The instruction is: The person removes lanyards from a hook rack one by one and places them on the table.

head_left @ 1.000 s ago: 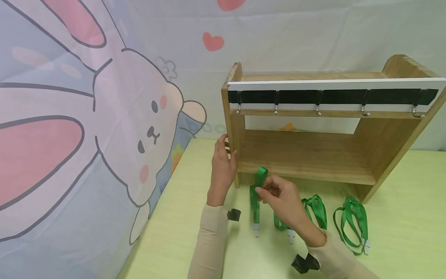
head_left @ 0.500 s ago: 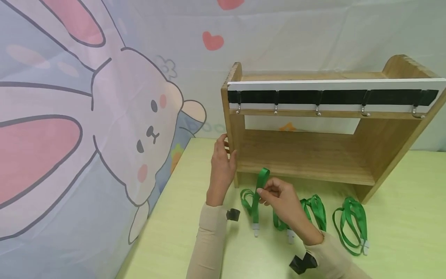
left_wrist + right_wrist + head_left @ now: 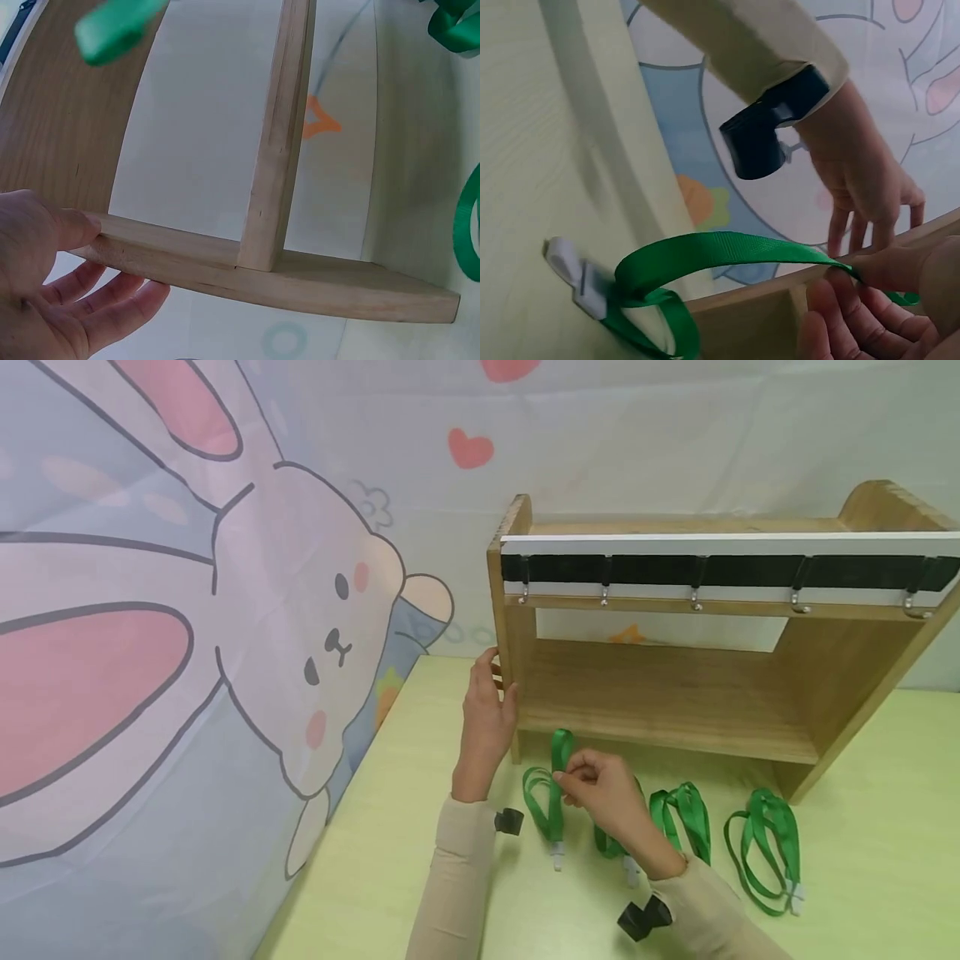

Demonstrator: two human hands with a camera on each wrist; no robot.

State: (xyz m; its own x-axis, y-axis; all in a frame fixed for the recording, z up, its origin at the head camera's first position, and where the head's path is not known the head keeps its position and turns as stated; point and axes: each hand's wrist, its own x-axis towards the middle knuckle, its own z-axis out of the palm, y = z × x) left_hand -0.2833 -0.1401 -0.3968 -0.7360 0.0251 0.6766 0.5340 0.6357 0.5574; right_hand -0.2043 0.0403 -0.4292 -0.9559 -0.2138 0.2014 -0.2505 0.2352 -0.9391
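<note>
My right hand (image 3: pixel 606 789) pinches the strap of a green lanyard (image 3: pixel 556 810) between thumb and fingers. A short loop sticks up above the pinch, and the white plastic clip (image 3: pixel 557 855) hangs at the lower end. In the right wrist view the green strap (image 3: pixel 720 251) arches from the fingertips toward the clip (image 3: pixel 589 289). My left hand (image 3: pixel 487 718) holds the left side panel of a wooden shelf (image 3: pixel 667 693). In the left wrist view its thumb lies on the panel's edge (image 3: pixel 187 255), with the fingers on the outer face.
Across the shelf's front runs a white and black strip (image 3: pixel 652 573) with several metal hooks. More green lanyards lie on the light green table (image 3: pixel 375 860): one partly behind my right hand, one in the middle (image 3: pixel 693 818), one at right (image 3: pixel 780 839). A printed cloth (image 3: pixel 262 710) stands behind.
My right hand has lowered slightly with the lanyard, and a loose loop of it has spread out to the left. The left hand keeps its hold on the shelf. The head view shifts slightly.
</note>
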